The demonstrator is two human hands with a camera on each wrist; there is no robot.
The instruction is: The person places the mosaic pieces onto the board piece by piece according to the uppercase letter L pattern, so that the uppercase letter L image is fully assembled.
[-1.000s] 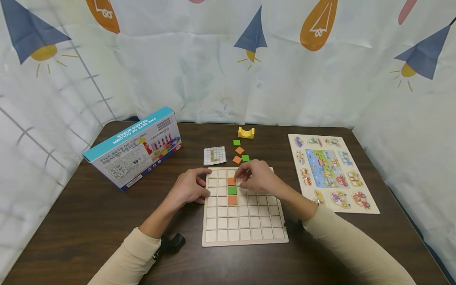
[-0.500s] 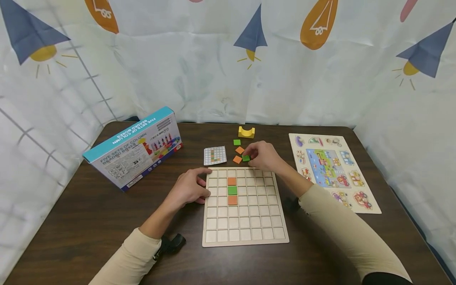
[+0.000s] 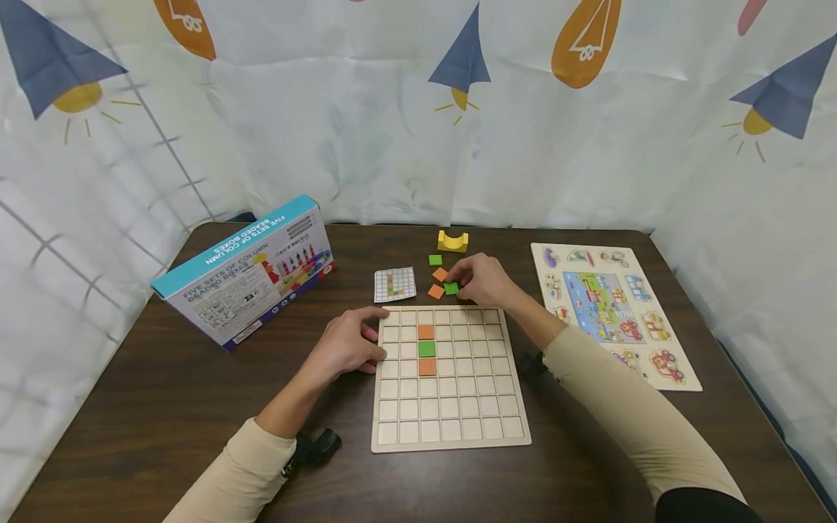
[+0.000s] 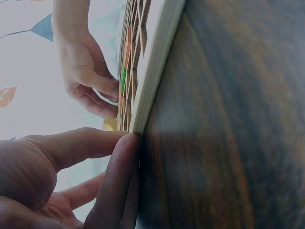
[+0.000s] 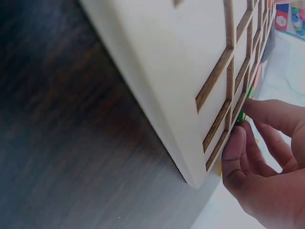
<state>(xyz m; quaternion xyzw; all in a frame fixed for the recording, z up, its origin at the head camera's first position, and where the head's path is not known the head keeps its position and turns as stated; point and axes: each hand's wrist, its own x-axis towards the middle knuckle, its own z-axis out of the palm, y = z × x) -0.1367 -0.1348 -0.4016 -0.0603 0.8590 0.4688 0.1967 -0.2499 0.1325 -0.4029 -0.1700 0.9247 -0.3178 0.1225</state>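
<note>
A dark table (image 3: 163, 407), a pale grid board (image 3: 450, 430), a green tile (image 3: 451, 288)

The grid board lies flat before me. My left hand (image 3: 348, 341) grips its left edge between thumb and fingers. My right hand (image 3: 485, 280), just beyond the far edge, pinches the green tile, which lies at the hand's left side, between finger and thumb. A small pattern card (image 3: 395, 285) lies further left. Three set tiles (image 3: 427, 349) run orange, green, orange down one column; two loose orange tiles (image 3: 436, 291) lie near the green tile.
</note>
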